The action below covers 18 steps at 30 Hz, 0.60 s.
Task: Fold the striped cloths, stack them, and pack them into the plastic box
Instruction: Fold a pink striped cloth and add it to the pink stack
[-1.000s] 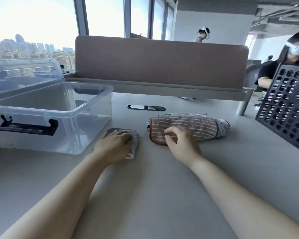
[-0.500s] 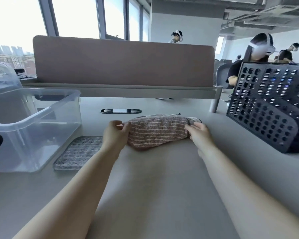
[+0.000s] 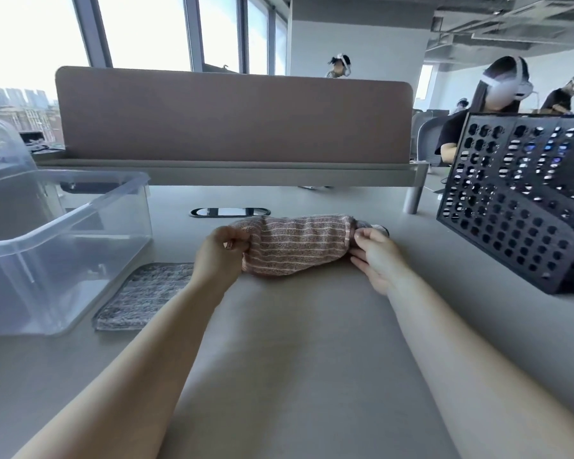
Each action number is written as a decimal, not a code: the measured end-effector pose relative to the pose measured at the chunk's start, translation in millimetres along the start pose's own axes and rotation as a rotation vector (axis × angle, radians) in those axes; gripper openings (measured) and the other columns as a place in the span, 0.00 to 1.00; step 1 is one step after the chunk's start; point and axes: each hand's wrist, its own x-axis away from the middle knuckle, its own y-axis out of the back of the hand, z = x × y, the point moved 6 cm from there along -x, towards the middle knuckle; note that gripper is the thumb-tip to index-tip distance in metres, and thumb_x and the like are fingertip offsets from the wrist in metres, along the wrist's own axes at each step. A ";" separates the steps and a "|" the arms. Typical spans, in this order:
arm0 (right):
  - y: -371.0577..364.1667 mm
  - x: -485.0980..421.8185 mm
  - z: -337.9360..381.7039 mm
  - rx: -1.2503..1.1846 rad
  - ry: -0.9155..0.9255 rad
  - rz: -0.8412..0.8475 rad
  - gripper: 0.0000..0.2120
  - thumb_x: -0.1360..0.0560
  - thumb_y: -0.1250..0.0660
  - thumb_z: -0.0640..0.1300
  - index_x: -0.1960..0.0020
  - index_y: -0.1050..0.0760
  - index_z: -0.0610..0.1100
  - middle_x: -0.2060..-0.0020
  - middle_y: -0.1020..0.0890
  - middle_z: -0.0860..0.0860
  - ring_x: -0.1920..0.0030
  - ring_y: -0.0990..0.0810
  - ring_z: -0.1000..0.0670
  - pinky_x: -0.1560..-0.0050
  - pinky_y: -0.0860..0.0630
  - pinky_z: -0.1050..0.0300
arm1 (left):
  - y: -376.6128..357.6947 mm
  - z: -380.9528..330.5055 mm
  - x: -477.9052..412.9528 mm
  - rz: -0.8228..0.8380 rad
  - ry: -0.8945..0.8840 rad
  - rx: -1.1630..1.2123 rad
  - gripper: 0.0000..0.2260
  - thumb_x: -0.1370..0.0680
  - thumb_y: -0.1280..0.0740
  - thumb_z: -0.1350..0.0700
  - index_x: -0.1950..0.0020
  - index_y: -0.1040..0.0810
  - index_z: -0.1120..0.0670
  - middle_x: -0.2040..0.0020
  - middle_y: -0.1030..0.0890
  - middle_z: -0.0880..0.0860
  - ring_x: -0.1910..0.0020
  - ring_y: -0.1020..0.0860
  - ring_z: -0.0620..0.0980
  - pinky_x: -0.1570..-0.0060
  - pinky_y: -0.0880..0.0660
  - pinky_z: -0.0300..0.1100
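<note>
The left end of the pink striped cloth (image 3: 295,248) is pinched by the curled fingers (image 3: 236,240) of the left hand (image 3: 217,258), and its right end is gripped by the right hand (image 3: 376,258). It is held bunched on the tabletop (image 3: 295,352). A folded grey striped cloth (image 3: 146,296) lies flat just beside the plastic box (image 3: 123,233).

On the tabletop (image 3: 295,342), the folded cloth (image 3: 146,294) is lying just right of the plastic box (image 3: 80,213). The bundled cloth (image 3: 297,248) is lying farther right.
</note>
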 end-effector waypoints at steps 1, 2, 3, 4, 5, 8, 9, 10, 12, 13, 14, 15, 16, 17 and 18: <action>-0.7 0.5 2.1 -0.011 0.009 0.015 0.09 0.19 0.43 0.42 0.57 0.29 0.49 0.58 0.22 0.53 0.52 0.23 0.50 0.38 0.32 0.51 | -1.4 -0.2 0.3 -0.002 -0.002 0.011 0.09 0.24 0.34 0.63 0.57 0.25 0.48 0.55 0.21 0.50 0.56 0.22 0.54 0.54 0.26 0.49; -1.5 1.4 4.2 0.003 0.019 0.029 0.08 0.20 0.41 0.44 0.56 0.27 0.49 0.57 0.21 0.53 0.52 0.22 0.51 0.41 0.31 0.54 | -2.8 -1.8 1.4 0.000 -0.009 0.044 0.08 0.23 0.34 0.61 0.54 0.27 0.48 0.53 0.20 0.52 0.54 0.21 0.56 0.52 0.25 0.51; -1.6 0.9 5.2 0.036 0.036 0.041 0.07 0.20 0.39 0.46 0.56 0.26 0.49 0.58 0.20 0.54 0.55 0.22 0.52 0.45 0.31 0.56 | -3.0 -2.3 1.4 -0.003 -0.008 0.076 0.07 0.23 0.34 0.60 0.51 0.29 0.48 0.50 0.20 0.54 0.52 0.20 0.58 0.49 0.24 0.54; -1.4 1.1 6.7 0.066 0.057 0.044 0.07 0.21 0.37 0.45 0.57 0.24 0.49 0.59 0.20 0.54 0.57 0.23 0.53 0.48 0.31 0.57 | -0.9 -3.3 0.8 -0.022 -0.013 0.103 0.09 0.23 0.34 0.58 0.48 0.31 0.48 0.49 0.20 0.56 0.51 0.19 0.59 0.47 0.24 0.56; 0.2 0.6 8.9 0.085 0.088 0.029 0.07 0.22 0.36 0.43 0.58 0.24 0.48 0.60 0.20 0.53 0.57 0.23 0.52 0.49 0.30 0.56 | 2.8 -2.1 -1.4 -0.049 -0.009 0.111 0.11 0.24 0.33 0.56 0.45 0.32 0.49 0.49 0.20 0.58 0.51 0.19 0.59 0.46 0.23 0.59; 6.6 0.9 18.0 0.049 0.196 -0.026 0.07 0.23 0.35 0.40 0.59 0.23 0.47 0.57 0.19 0.48 0.53 0.23 0.48 0.48 0.27 0.50 | 15.3 3.4 -9.7 -0.079 -0.004 0.089 0.09 0.27 0.30 0.55 0.50 0.25 0.55 0.53 0.18 0.61 0.54 0.18 0.60 0.49 0.23 0.62; 7.4 3.7 23.5 0.011 0.232 -0.018 0.07 0.23 0.36 0.39 0.58 0.23 0.47 0.57 0.19 0.49 0.53 0.23 0.49 0.47 0.27 0.51 | 19.3 1.7 -9.6 -0.094 -0.008 0.084 0.05 0.26 0.30 0.57 0.53 0.23 0.55 0.54 0.18 0.61 0.55 0.18 0.60 0.49 0.22 0.62; 7.8 7.5 30.5 -0.040 0.273 -0.007 0.07 0.23 0.36 0.38 0.57 0.23 0.47 0.58 0.19 0.49 0.53 0.23 0.50 0.47 0.28 0.53 | 24.1 -3.5 -7.1 -0.118 -0.020 0.092 0.03 0.26 0.30 0.59 0.56 0.23 0.54 0.54 0.18 0.61 0.56 0.18 0.60 0.50 0.21 0.59; 10.2 17.6 48.1 -0.162 0.347 0.025 0.09 0.23 0.37 0.35 0.57 0.24 0.46 0.61 0.18 0.51 0.56 0.23 0.53 0.50 0.27 0.60 | 33.2 -20.2 -0.3 -0.177 -0.109 0.105 0.03 0.24 0.32 0.62 0.54 0.24 0.55 0.54 0.19 0.57 0.62 0.19 0.53 0.58 0.20 0.41; 12.3 24.0 57.2 -0.208 0.370 0.037 0.09 0.23 0.37 0.34 0.57 0.23 0.45 0.63 0.18 0.53 0.58 0.23 0.54 0.53 0.27 0.63 | 37.8 -30.5 3.4 -0.212 -0.176 0.072 0.04 0.24 0.33 0.62 0.52 0.24 0.55 0.56 0.20 0.52 0.65 0.22 0.44 0.64 0.25 0.32; 15.2 30.6 65.5 -0.242 0.387 0.045 0.08 0.24 0.36 0.35 0.59 0.22 0.46 0.65 0.17 0.54 0.60 0.23 0.54 0.57 0.27 0.64 | 41.1 -41.7 9.0 -0.232 -0.239 0.041 0.05 0.24 0.33 0.63 0.51 0.24 0.54 0.58 0.21 0.47 0.68 0.26 0.38 0.67 0.30 0.27; 19.5 36.0 71.9 -0.266 0.396 0.047 0.08 0.26 0.34 0.36 0.60 0.21 0.46 0.67 0.17 0.55 0.61 0.23 0.54 0.60 0.28 0.64 | 43.3 -49.6 12.9 -0.231 -0.283 0.043 0.06 0.24 0.33 0.63 0.50 0.23 0.53 0.59 0.23 0.44 0.71 0.29 0.36 0.68 0.33 0.28; 24.2 40.6 76.9 -0.295 0.400 0.046 0.08 0.27 0.33 0.36 0.62 0.19 0.46 0.67 0.17 0.54 0.63 0.22 0.54 0.61 0.28 0.64 | 44.3 -55.5 16.2 -0.209 -0.305 0.060 0.07 0.24 0.32 0.62 0.50 0.23 0.52 0.59 0.23 0.42 0.74 0.31 0.36 0.68 0.34 0.30; 29.5 44.5 80.2 -0.326 0.399 0.043 0.10 0.27 0.33 0.35 0.63 0.19 0.46 0.68 0.16 0.54 0.64 0.21 0.55 0.63 0.26 0.64 | 45.0 -58.5 17.7 -0.183 -0.308 0.078 0.08 0.24 0.32 0.62 0.50 0.22 0.50 0.59 0.23 0.42 0.75 0.32 0.37 0.68 0.34 0.31; 33.1 48.6 82.2 -0.350 0.394 0.045 0.12 0.26 0.34 0.33 0.64 0.19 0.46 0.68 0.16 0.54 0.65 0.19 0.56 0.64 0.25 0.65 | 44.9 -60.9 19.7 -0.155 -0.294 0.090 0.08 0.24 0.32 0.62 0.51 0.21 0.49 0.59 0.22 0.42 0.74 0.32 0.38 0.68 0.34 0.31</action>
